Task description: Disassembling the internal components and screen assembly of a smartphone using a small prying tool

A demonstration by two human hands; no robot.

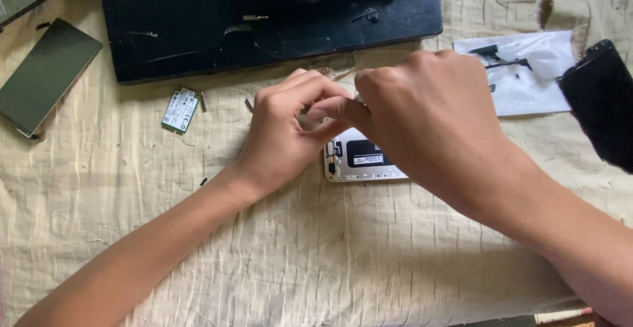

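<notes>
Cream quilted cloth (316, 261) covers the whole work surface, and the opened phone (366, 162), a pale shell lying back-up with its dark insides showing, serves as the landmark. Far to its left lies one dark-screened phone (46, 76) near the cloth's edge; closer on the left sits one small green circuit card (180, 109), with two or three tiny loose metal bits (204, 100) just beside the card. Above and behind the opened phone rests one large black slab (264, 30), scuffed, with other dark parts stacked on its far edge. The left hand (290, 132) curls directly over the opened phone's upper left corner, fingers bent inward and pinched together; the right hand (428, 113) crosses over from the right, its thumb and forefinger meeting the left fingertips. Both pinch shut on something small between them, but what it is cannot be made out. To the right of the opened phone lies one white sheet (534, 83) carrying a few small black pieces, and beyond it one black panel (600, 103) at the frame's edge. Judging from this, whatever tiny part is pinched could slip and vanish into the cloth's wrinkles, since the folds hide small things, and the loose bits near the card could roll if a forearm drags the fabric.
</notes>
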